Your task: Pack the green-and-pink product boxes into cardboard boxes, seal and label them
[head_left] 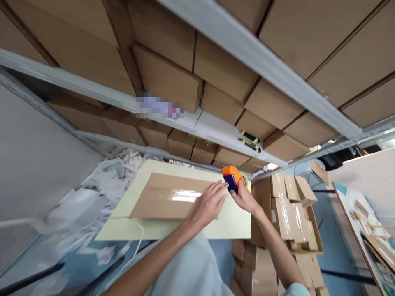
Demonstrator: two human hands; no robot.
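A flat brown cardboard box (163,201) lies on the pale yellow table, with a shiny strip of clear tape along its top. My left hand (211,201) rests at the box's right end, fingers stretched out, their tips close to the tape dispenser. Whether they touch it I cannot tell. Just past that end, my right hand (245,197) is wrapped round an orange and dark blue tape dispenser (232,177), held above the table. A roll of tape (243,179) shows on its far side.
Grey metal shelves (197,131) packed with cartons hang low over the table (231,228). Two black and yellow box cutters (250,144) lie on a shelf edge. Stacked taped boxes (284,205) stand right of the table; white scraps (105,185) pile up at left.
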